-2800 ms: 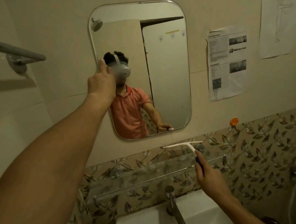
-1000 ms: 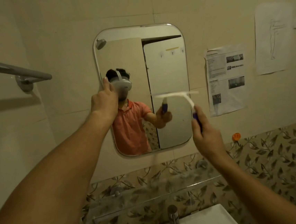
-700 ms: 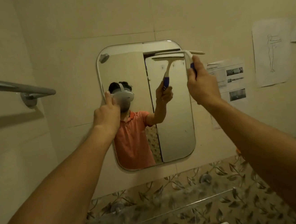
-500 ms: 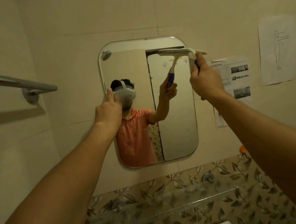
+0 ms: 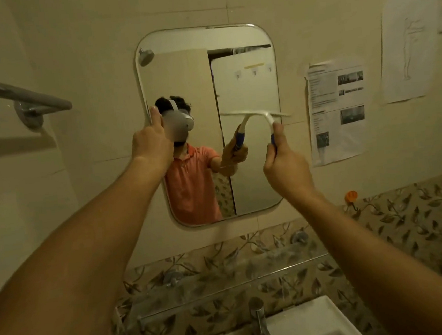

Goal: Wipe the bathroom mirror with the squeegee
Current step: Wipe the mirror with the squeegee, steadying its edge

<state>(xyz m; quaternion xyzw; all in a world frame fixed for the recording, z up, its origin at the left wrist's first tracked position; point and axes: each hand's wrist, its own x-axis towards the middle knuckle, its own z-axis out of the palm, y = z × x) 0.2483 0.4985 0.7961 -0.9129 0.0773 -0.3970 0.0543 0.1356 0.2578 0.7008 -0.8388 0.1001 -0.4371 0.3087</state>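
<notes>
Mirror, a tall panel with rounded corners, hangs on the pale tiled wall above the basin, and it reflects a person in an orange shirt and a white headset. Below it runs a band of leaf-patterned tiles, with a glass shelf fixed across that band. The white basin shows only at the bottom edge of the view. A metal towel rail juts out from the wall at the upper left. To the right of the mirror a printed sheet with small photos is stuck to the wall, and a sheet with a faint line drawing of a figure hangs further right. The left hand is at the mirror's left rim with its thumb straight up along the edge. Its other fingers are hidden behind the back of the hand, so how they lie cannot be told. The right hand has its fingers wrapped round the blue handle of the squeegee. The white blade lies level against the right half of the glass at about mid-height, motion-blurred, and its right end reaches past the rim onto the wall. A chrome tap stands at the basin's back. A small orange hook sits on the wall at the top of the leaf tiles.
</notes>
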